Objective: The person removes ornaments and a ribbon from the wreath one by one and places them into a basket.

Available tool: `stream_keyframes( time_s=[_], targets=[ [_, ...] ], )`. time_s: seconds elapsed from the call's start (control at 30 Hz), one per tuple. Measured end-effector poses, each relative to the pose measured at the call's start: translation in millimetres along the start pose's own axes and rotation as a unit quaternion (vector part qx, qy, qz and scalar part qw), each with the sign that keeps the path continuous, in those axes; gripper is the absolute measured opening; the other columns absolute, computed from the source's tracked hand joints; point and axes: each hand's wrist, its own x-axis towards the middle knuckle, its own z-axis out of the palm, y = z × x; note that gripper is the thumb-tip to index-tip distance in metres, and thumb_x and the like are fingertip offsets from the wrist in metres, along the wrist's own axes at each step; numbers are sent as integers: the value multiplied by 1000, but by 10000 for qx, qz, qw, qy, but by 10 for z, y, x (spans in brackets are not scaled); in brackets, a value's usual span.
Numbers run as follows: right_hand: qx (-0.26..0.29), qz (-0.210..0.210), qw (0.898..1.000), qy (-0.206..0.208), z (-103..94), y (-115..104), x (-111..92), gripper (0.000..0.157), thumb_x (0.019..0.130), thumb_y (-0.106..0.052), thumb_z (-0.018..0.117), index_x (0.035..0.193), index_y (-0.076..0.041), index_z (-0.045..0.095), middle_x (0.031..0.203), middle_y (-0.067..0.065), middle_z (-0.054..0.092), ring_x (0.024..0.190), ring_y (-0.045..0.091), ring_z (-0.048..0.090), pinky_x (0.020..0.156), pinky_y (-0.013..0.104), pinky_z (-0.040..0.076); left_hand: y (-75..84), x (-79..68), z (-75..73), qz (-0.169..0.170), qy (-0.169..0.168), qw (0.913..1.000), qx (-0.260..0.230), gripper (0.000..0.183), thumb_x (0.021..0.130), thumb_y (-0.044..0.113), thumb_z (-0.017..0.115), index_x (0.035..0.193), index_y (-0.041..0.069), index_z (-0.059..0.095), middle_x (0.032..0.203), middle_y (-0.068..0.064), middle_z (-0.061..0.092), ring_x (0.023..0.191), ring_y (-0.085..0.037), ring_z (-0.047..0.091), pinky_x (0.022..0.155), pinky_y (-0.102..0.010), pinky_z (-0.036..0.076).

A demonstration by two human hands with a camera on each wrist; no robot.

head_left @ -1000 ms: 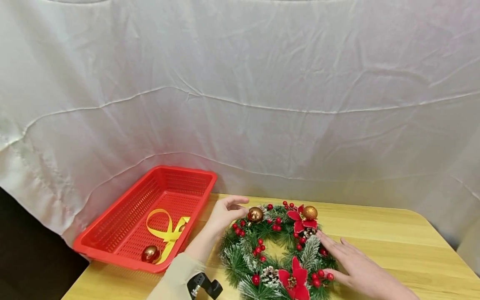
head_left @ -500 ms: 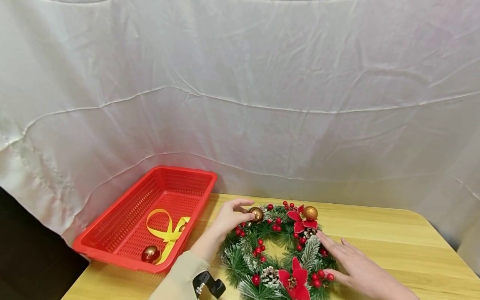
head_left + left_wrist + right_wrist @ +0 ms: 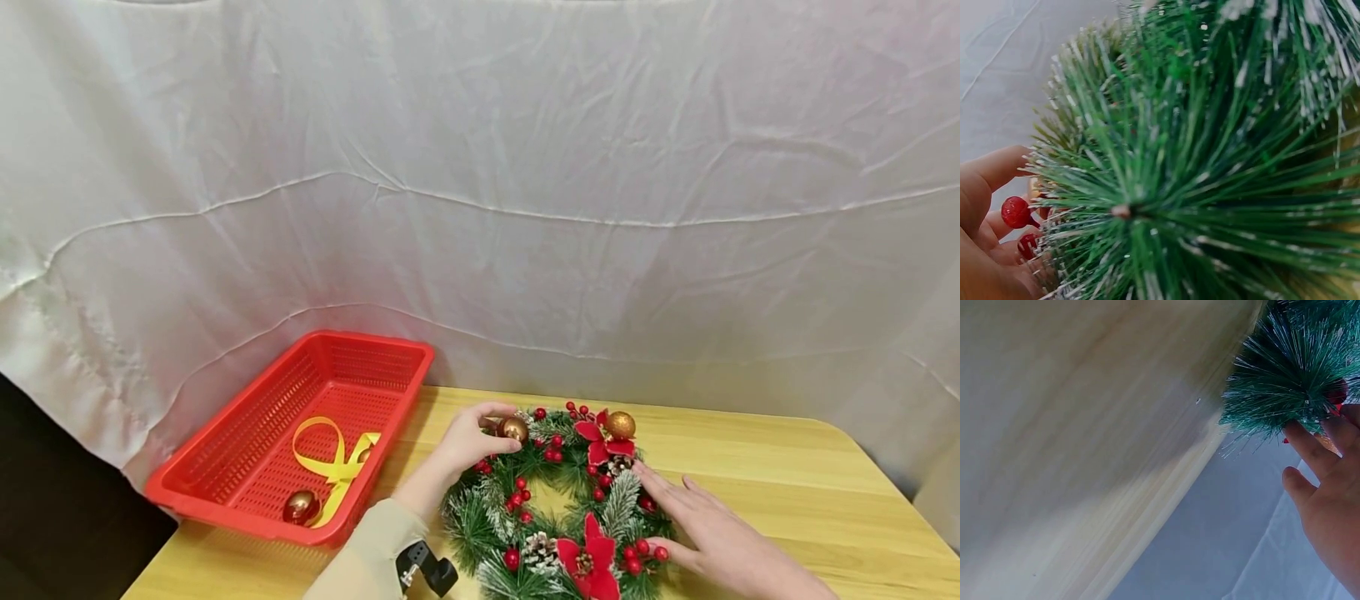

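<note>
A green Christmas wreath (image 3: 471, 527) with frosted tips, red berries, pinecones and red poinsettias lies on the table. My left hand (image 3: 463, 443) holds a shiny gold bauble (image 3: 514, 429) at the wreath's back left, thumb in front and fingers behind. In the left wrist view, pine needles mostly hide that bauble, and red berries (image 3: 1017, 212) show beside the fingers. My right hand (image 3: 712, 529) rests its extended fingers on the wreath's right edge, below a glittery gold bauble (image 3: 620, 425). The right wrist view shows its fingertips at the needles.
A red plastic basket (image 3: 225, 523) stands to the left, holding a yellow ribbon (image 3: 341, 471) and a shiny brown-gold bauble (image 3: 302, 507). The wooden table (image 3: 810, 475) extends right of the wreath. A pale cloth (image 3: 525, 275) hangs behind it.
My left hand has moved slightly right and its thumb and fingers have come round the gold bauble, which has shifted slightly right. The right hand has stayed in place.
</note>
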Motion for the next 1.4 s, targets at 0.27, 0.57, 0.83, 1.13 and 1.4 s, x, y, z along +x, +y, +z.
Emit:
stream_keyframes(
  time_s=[0.27, 0.57, 0.83, 1.13, 1.4],
  targets=[
    [25, 71, 10000, -49, 2, 0, 2, 79, 90, -54, 55, 153, -18, 24, 149, 7, 38, 124, 30, 49, 101, 5, -10, -2, -17, 35, 52, -118, 9998, -120, 48, 71, 2, 80, 117, 1, 65, 101, -11, 65, 92, -22, 58, 74, -28, 51],
    [81, 101, 9999, -72, -10, -8, -2, 79, 90, -54, 55, 153, -19, 23, 150, 7, 37, 125, 32, 47, 100, 5, -11, 4, 14, 34, -74, 45, 9999, -57, 45, 71, 4, 79, 114, 4, 67, 96, -6, 65, 85, -19, 59, 70, -28, 52],
    [102, 101, 9999, -12, 2, -9, -5, 78, 90, -54, 56, 153, -18, 25, 149, 7, 37, 126, 31, 46, 101, 5, -10, 49, 17, -17, 10, 192, 9995, -267, 46, 72, 4, 79, 115, 0, 65, 99, -9, 64, 85, -20, 58, 68, -26, 51],
    [-51, -75, 10000, 35, 14, 5, 1, 79, 90, -53, 56, 152, -16, 25, 149, 8, 38, 123, 30, 50, 102, 6, -9, 281, -43, -87, 171, 348, 9985, -381, 41, 72, 4, 80, 112, 4, 66, 105, -9, 63, 89, -21, 57, 67, -28, 51],
    [48, 13, 10000, -16, 11, 5, -4, 79, 90, -53, 55, 153, -17, 24, 149, 9, 38, 123, 32, 50, 100, 4, -10, 424, -80, -139, 368, 390, 9979, -370, 41, 74, 5, 80, 112, 4, 66, 106, -11, 65, 90, -23, 59, 68, -28, 52]
  ],
)
